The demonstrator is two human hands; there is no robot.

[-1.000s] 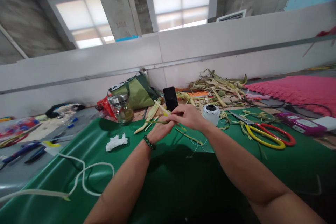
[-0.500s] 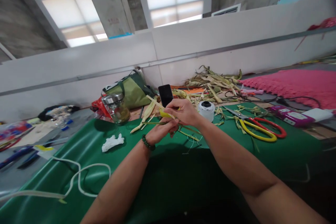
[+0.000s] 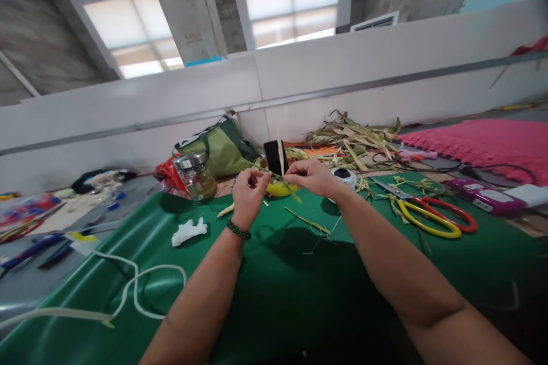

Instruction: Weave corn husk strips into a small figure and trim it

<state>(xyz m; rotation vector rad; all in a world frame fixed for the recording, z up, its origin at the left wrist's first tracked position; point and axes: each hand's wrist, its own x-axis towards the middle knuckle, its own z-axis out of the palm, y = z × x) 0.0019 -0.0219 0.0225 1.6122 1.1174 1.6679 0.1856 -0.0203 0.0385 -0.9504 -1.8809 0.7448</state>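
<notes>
My right hand [image 3: 314, 178] is closed in a pinch, and a pale corn husk strip [image 3: 280, 151] rises upright from its fingertips. My left hand [image 3: 249, 197], with a bead bracelet [image 3: 238, 230] at the wrist, pinches a thin green husk strip [image 3: 293, 193] that slants down to the right between the hands. How the two strips meet is too small to tell. Behind the fingertips are a black phone [image 3: 273, 157] and a yellow object [image 3: 280, 189]. Beside my right hand stands a white thread spool [image 3: 345, 177], partly hidden by my wrist.
Scissors [image 3: 428, 218] with red and yellow handles lie at the right by a purple box [image 3: 483, 195]. Dry husks [image 3: 355, 137] are heaped at the back. A glass jar [image 3: 196, 177], crumpled white tissue [image 3: 189, 232] and white cord [image 3: 136, 285] lie left on the green cloth [image 3: 274, 296].
My hands have drawn apart; before, they overlapped. The pale husk strip has swung from slanting left to upright. The whole view has shifted slightly.
</notes>
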